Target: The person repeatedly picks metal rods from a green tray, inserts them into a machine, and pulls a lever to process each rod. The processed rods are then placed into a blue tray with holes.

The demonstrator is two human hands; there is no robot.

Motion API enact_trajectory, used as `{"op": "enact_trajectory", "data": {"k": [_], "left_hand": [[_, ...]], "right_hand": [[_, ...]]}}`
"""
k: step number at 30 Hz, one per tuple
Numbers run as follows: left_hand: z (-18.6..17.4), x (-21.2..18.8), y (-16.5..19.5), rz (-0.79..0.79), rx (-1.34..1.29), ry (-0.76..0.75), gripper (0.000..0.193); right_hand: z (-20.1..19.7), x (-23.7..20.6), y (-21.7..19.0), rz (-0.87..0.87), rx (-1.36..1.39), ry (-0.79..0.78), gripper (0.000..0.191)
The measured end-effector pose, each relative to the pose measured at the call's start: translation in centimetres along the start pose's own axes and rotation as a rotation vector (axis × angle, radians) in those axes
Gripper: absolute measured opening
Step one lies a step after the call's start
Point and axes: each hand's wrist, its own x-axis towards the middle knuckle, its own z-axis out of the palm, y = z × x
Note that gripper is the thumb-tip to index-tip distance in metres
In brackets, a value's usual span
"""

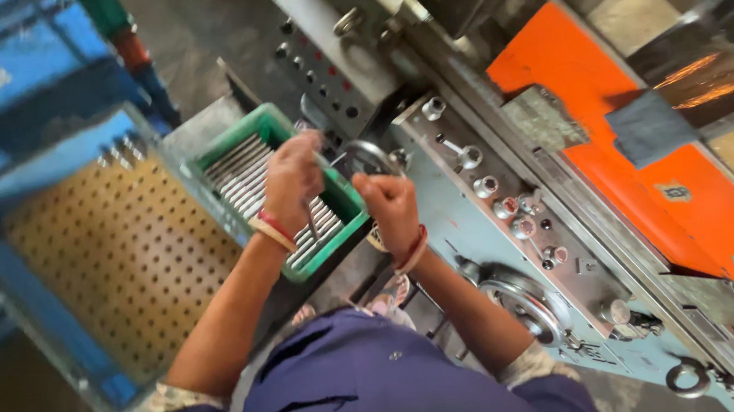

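Metal rods [270, 189], long, thin and silvery, lay packed side by side in a green crate [344, 201] just left of a grey-blue machine [469, 222]; too many and too blurred to count. Left hand [293, 179] hovered over the crate w/ its grip curled shut on one rod, which stuck out below the fist and pointed down toward the others. Right hand [390, 205] was closed into a fist at the crate's right edge, just below a small round handwheel [368, 156] on the machine; can't tell if the grip actually held the wheel or sth else, as fingers hid it. One red band on each wrist.

Machine front carried approx. five or six round knobs in a slanted row, plus a second, bigger handwheel [528, 307] lower down near the right elbow. One orange panel [657, 194] ran along the machine's far side. One tan board full of holes [118, 259] sat left of the crate inside a blue frame [9, 89], w/ a few small metal pieces at its upper edge. Person wore dark blue workwear.
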Motion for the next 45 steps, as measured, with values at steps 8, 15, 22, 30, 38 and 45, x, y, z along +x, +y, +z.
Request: {"op": "enact_trajectory", "data": {"k": [8,15,22,30,38,45], "left_hand": [[-14.6,1.3,-0.6,-0.269,-0.141,0.426,0.017],[-7.3,7.6,-2.4,-0.128,0.14,0.276,0.009],[17.7,15.0,-2.0,0.006,0.21,-0.224,0.009],[42.0,19.7,-8.4,-0.065,0.119,-0.592,0.016],[53.7,25.8,-26.1,-0.384,0.232,-0.555,0.017],[55.0,29.3,-40.9,-0.521,0.476,-0.598,0.015]], "right_hand": [[-17.4,-11.2,9.2,-0.03,-0.823,0.258,0.033],[-30.7,-27.9,11.4,0.616,-1.114,0.358,0.034],[-44.0,-30.3,-0.9,0.236,-1.474,0.926,0.011],[-56.4,-28.7,-16.5,-0.02,-1.8,1.266,0.013],[-72.1,-30.2,-18.7,0.318,-1.912,1.332,0.031],[-78.3,-29.7,-19.5,0.776,-1.882,1.202,0.071]]}}
